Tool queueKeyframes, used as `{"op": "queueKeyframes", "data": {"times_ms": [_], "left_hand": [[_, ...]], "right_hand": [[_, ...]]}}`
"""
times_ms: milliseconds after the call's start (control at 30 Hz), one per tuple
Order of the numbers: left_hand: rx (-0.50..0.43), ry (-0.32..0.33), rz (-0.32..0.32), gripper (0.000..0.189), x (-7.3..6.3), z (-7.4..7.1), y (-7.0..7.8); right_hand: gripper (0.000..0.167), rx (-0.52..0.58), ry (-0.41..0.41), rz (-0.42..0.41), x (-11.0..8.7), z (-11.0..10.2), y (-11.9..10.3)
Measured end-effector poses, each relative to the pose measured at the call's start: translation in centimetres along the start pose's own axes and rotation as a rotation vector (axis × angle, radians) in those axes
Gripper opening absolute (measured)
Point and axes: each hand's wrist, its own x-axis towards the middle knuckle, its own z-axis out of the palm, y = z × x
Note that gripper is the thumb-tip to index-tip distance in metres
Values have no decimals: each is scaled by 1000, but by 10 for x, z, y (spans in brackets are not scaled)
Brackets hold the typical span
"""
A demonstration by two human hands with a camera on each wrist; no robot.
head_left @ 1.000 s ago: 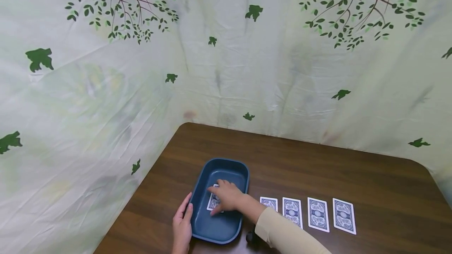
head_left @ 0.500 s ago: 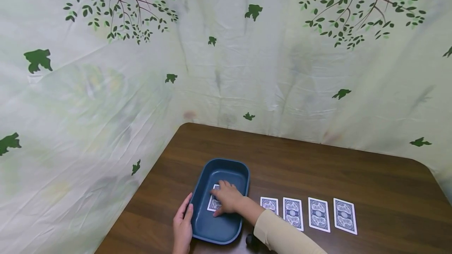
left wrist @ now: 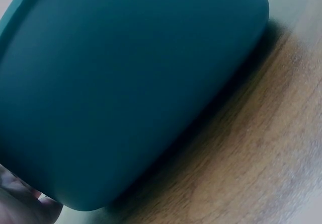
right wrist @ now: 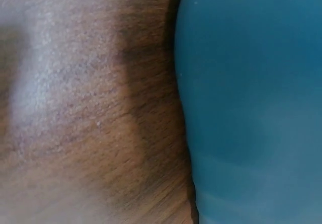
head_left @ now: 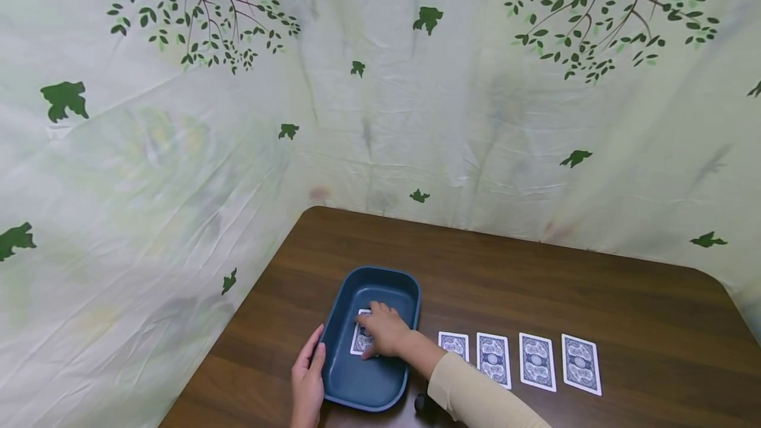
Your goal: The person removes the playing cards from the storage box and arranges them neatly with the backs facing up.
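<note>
A blue rectangular tray (head_left: 371,392) with rounded corners stands on the wooden table. My left hand (head_left: 307,382) holds its left side, with fingers along the outer wall. In the left wrist view the tray's outer wall (left wrist: 136,83) fills most of the frame, and part of the left hand (left wrist: 25,204) shows at the lower corner. Reaching into the tray, my right hand (head_left: 386,332) grips a playing card (head_left: 360,339) with a blue-and-white patterned back, thumb near its lower end and fingers near its upper end. The hand covers the card's right part.
Several face-down cards lie in a row right of the tray, including a far-right card (head_left: 580,363) and its neighbour (head_left: 536,360). The right sleeve (head_left: 475,388) partly covers the nearer ones. A small black object (head_left: 422,404) sits by the tray. A leaf-patterned cloth (head_left: 380,131) hangs behind the table (head_left: 505,269).
My right hand has shifted slightly right inside the tray, its fingers drawing closer together. The card under it has shifted slightly right too. The left hand and the tray stay about where they were.
</note>
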Motion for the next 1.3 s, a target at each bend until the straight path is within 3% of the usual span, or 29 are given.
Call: {"op": "queueKeyframes", "data": {"times_ms": [700,1133,1300], "left_hand": [[-1,14,-6,39,1,0,-1],[5,15,-22,39,2,-1,-2],[11,1,-35,40,2,-1,0]], "right_hand": [[64,-44,28,-37,0,0,0],[79,-57,31,-6,2,-2,1],[75,-48,14,-3,1,-3,-1]]}}
